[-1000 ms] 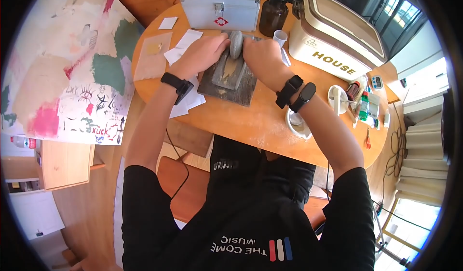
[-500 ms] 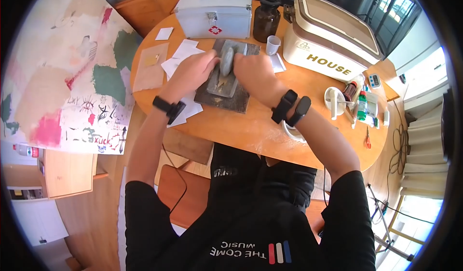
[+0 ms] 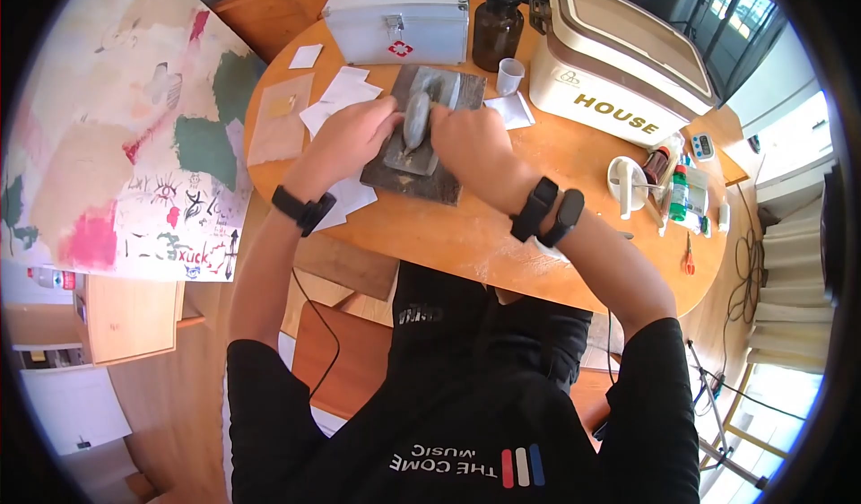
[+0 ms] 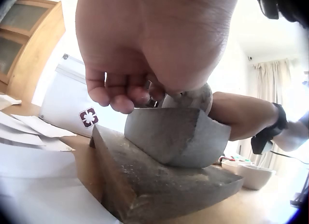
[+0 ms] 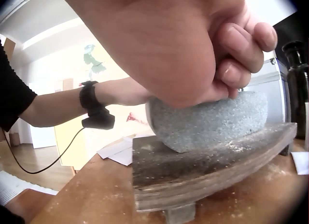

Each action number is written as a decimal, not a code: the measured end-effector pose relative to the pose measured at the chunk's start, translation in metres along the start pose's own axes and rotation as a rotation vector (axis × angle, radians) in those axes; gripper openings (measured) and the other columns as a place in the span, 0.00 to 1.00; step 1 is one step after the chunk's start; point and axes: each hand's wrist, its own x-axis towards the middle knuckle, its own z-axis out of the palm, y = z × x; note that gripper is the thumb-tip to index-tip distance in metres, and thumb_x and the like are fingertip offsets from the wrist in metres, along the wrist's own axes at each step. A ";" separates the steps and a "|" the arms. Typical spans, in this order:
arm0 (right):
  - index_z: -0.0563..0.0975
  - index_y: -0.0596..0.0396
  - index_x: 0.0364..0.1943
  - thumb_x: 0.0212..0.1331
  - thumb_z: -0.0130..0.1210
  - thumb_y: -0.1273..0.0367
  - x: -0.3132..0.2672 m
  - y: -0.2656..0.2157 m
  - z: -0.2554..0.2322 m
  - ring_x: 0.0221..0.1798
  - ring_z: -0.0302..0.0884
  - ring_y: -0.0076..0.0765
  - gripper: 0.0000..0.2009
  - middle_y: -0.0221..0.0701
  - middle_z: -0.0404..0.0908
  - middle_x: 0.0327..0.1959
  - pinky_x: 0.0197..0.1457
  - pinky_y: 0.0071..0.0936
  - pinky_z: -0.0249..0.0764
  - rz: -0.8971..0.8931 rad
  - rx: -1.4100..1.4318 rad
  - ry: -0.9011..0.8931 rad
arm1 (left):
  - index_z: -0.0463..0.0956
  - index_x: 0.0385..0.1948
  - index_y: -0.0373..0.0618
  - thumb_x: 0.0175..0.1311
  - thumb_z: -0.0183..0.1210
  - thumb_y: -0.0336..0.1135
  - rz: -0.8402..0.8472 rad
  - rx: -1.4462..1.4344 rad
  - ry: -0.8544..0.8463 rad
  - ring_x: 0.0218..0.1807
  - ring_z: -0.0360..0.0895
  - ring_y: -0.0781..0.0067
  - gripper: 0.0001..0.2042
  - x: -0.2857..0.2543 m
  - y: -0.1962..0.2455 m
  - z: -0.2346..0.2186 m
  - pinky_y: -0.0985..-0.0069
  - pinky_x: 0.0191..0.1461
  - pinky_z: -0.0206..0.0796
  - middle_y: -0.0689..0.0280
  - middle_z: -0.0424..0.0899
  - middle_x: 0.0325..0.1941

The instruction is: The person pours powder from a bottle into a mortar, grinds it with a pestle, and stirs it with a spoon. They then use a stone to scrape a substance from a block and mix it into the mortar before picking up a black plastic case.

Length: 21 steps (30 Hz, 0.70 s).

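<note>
A grey stone grinding wheel (image 3: 416, 122) stands on edge in a long stone grinding trough (image 3: 410, 161), which sits on a dark wooden board (image 3: 380, 178). My left hand (image 3: 348, 143) grips the wheel's handle on the left side, its fingers curled under the palm in the left wrist view. On the opposite side my right hand (image 3: 477, 144) grips the other end, fingers folded in; the handle itself is mostly hidden by both hands. Some pale powder lies in the near end of the trough. In the right wrist view, the trough's speckled wall (image 5: 217, 121) shows below the right hand.
White papers (image 3: 341, 96) lie left of the board. Behind it stand a silver case (image 3: 395, 20), a brown glass jar (image 3: 498, 29) and a small plastic cup (image 3: 509, 75). A cream HOUSE box (image 3: 592, 91), a white mortar (image 3: 626, 186) and orange-handled scissors (image 3: 689, 257) are on the right.
The wheel has rolled along the trough toward my body, with both hands moving along on its handle. The head view has shifted slightly.
</note>
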 end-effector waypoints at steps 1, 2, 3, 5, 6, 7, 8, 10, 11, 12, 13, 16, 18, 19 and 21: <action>0.78 0.56 0.44 0.58 0.66 0.67 0.006 0.005 0.003 0.30 0.90 0.33 0.13 0.27 0.89 0.30 0.23 0.34 0.77 -0.008 -0.020 0.008 | 0.75 0.45 0.37 0.78 0.52 0.35 0.010 0.031 0.008 0.45 0.79 0.37 0.09 0.008 -0.004 0.004 0.51 0.45 0.70 0.44 0.83 0.40; 0.78 0.56 0.44 0.58 0.66 0.67 0.012 0.011 0.006 0.30 0.90 0.33 0.13 0.27 0.89 0.30 0.22 0.34 0.77 -0.001 -0.027 -0.001 | 0.75 0.45 0.38 0.78 0.52 0.35 0.022 0.063 0.017 0.45 0.79 0.37 0.09 0.015 -0.008 0.007 0.51 0.45 0.70 0.44 0.83 0.39; 0.78 0.57 0.44 0.58 0.66 0.68 0.019 0.018 0.009 0.30 0.90 0.33 0.13 0.28 0.89 0.30 0.22 0.34 0.76 0.008 -0.035 -0.009 | 0.75 0.45 0.37 0.78 0.52 0.35 -0.001 0.058 0.023 0.45 0.79 0.36 0.09 0.024 -0.013 0.010 0.50 0.45 0.69 0.44 0.83 0.39; 0.78 0.57 0.44 0.56 0.67 0.68 0.027 0.025 0.009 0.30 0.90 0.34 0.14 0.28 0.89 0.31 0.21 0.35 0.76 0.040 -0.036 -0.021 | 0.74 0.44 0.37 0.78 0.52 0.35 -0.042 0.043 0.028 0.44 0.79 0.36 0.09 0.038 -0.016 0.015 0.49 0.44 0.69 0.43 0.82 0.38; 0.78 0.57 0.44 0.57 0.67 0.68 0.026 0.025 0.010 0.30 0.90 0.34 0.14 0.28 0.89 0.31 0.21 0.35 0.76 0.046 -0.037 -0.021 | 0.74 0.44 0.37 0.78 0.52 0.35 -0.033 0.052 0.030 0.44 0.79 0.36 0.09 0.038 -0.018 0.017 0.49 0.45 0.69 0.43 0.82 0.38; 0.78 0.58 0.44 0.57 0.67 0.68 0.026 0.022 0.011 0.30 0.90 0.34 0.14 0.28 0.89 0.31 0.21 0.35 0.76 0.057 -0.036 -0.022 | 0.74 0.44 0.37 0.78 0.52 0.35 -0.022 0.061 0.028 0.44 0.79 0.36 0.09 0.039 -0.017 0.015 0.49 0.45 0.69 0.44 0.83 0.38; 0.78 0.58 0.44 0.57 0.66 0.68 0.024 0.018 0.013 0.30 0.90 0.34 0.14 0.27 0.89 0.30 0.21 0.35 0.76 0.068 -0.032 -0.027 | 0.74 0.44 0.37 0.78 0.52 0.35 -0.012 0.068 0.022 0.45 0.79 0.36 0.09 0.037 -0.016 0.014 0.49 0.45 0.70 0.44 0.83 0.38; 0.78 0.58 0.44 0.58 0.66 0.67 0.014 0.009 0.012 0.30 0.90 0.33 0.13 0.27 0.88 0.30 0.20 0.35 0.76 0.037 -0.062 -0.011 | 0.72 0.40 0.39 0.78 0.53 0.37 0.010 0.054 0.034 0.43 0.79 0.37 0.10 0.026 -0.015 0.012 0.48 0.44 0.69 0.46 0.82 0.36; 0.78 0.57 0.43 0.58 0.66 0.67 0.008 0.003 0.009 0.30 0.90 0.33 0.13 0.26 0.88 0.30 0.20 0.35 0.76 0.019 -0.076 -0.003 | 0.71 0.38 0.40 0.78 0.53 0.38 0.018 0.047 0.041 0.42 0.79 0.38 0.10 0.019 -0.012 0.010 0.47 0.43 0.68 0.47 0.82 0.35; 0.78 0.57 0.44 0.58 0.66 0.67 0.001 -0.003 0.005 0.30 0.90 0.33 0.13 0.26 0.88 0.30 0.20 0.35 0.76 0.010 -0.047 0.002 | 0.71 0.38 0.40 0.78 0.53 0.38 0.012 0.023 0.041 0.42 0.79 0.38 0.10 0.010 -0.007 0.007 0.47 0.43 0.68 0.47 0.82 0.35; 0.78 0.57 0.44 0.58 0.65 0.67 -0.005 -0.007 -0.001 0.31 0.90 0.33 0.13 0.26 0.88 0.30 0.20 0.35 0.76 0.001 -0.019 0.007 | 0.71 0.38 0.40 0.78 0.53 0.37 0.006 -0.001 0.043 0.42 0.79 0.38 0.10 0.001 0.000 0.003 0.48 0.43 0.68 0.47 0.82 0.35; 0.79 0.57 0.45 0.58 0.65 0.67 -0.009 -0.011 -0.009 0.32 0.90 0.32 0.13 0.27 0.88 0.32 0.24 0.35 0.78 0.010 -0.006 -0.013 | 0.71 0.38 0.40 0.78 0.53 0.37 0.010 -0.021 0.058 0.41 0.79 0.37 0.10 -0.005 0.002 0.003 0.47 0.42 0.67 0.46 0.82 0.34; 0.80 0.57 0.45 0.59 0.64 0.67 -0.001 -0.002 0.001 0.33 0.90 0.32 0.12 0.28 0.89 0.33 0.26 0.35 0.80 0.016 0.038 0.023 | 0.71 0.38 0.39 0.78 0.53 0.37 0.019 -0.022 0.066 0.40 0.79 0.37 0.10 -0.004 -0.001 0.006 0.47 0.41 0.67 0.46 0.81 0.33; 0.80 0.57 0.44 0.59 0.64 0.67 0.003 0.003 0.003 0.33 0.90 0.32 0.12 0.28 0.89 0.33 0.27 0.35 0.80 0.006 0.025 0.029 | 0.71 0.38 0.39 0.78 0.53 0.37 0.024 -0.023 0.068 0.40 0.79 0.36 0.10 0.005 -0.007 0.009 0.46 0.41 0.66 0.46 0.81 0.32; 0.81 0.56 0.43 0.60 0.64 0.67 0.014 0.017 0.008 0.33 0.90 0.32 0.11 0.29 0.89 0.34 0.28 0.35 0.81 -0.010 -0.005 0.046 | 0.72 0.39 0.39 0.79 0.52 0.39 0.022 0.010 0.069 0.38 0.78 0.35 0.12 0.025 -0.017 0.015 0.45 0.41 0.66 0.45 0.81 0.30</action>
